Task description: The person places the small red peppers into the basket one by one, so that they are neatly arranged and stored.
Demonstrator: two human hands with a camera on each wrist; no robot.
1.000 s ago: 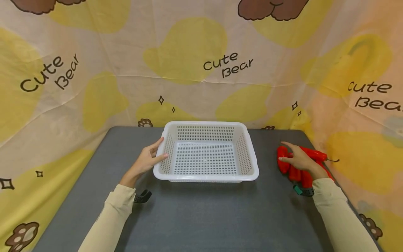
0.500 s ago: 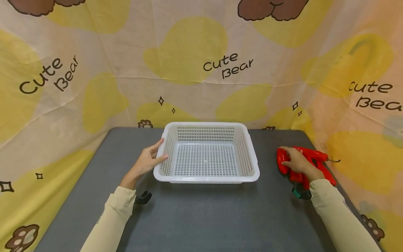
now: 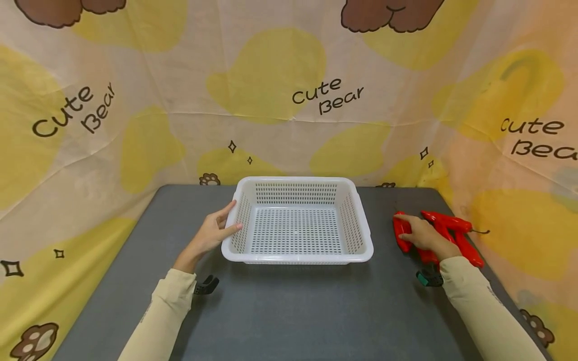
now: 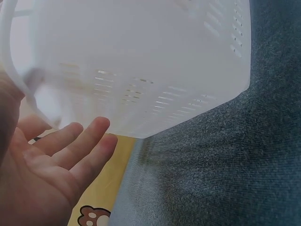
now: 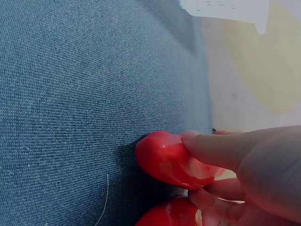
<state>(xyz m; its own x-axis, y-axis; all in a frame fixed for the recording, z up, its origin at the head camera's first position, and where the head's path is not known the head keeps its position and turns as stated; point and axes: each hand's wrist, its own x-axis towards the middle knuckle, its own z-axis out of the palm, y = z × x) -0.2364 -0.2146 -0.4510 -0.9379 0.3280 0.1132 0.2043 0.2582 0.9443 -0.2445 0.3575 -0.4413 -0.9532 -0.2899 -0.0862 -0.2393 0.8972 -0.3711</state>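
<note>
On the right of the gray surface (image 3: 311,316), the right hand (image 3: 422,234) pinches a red chili pepper (image 5: 164,157) between thumb and fingers, near other peppers (image 3: 469,249); the left hand (image 3: 208,234) holds a white plastic basket (image 3: 295,258) by its left rim, thumb inside.

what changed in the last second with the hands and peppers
The right hand came down and took hold of the leftmost pepper, which has shifted slightly left, toward the basket. The left hand stayed at the basket's rim; the basket and the long-stemmed pepper look unmoved.
</note>
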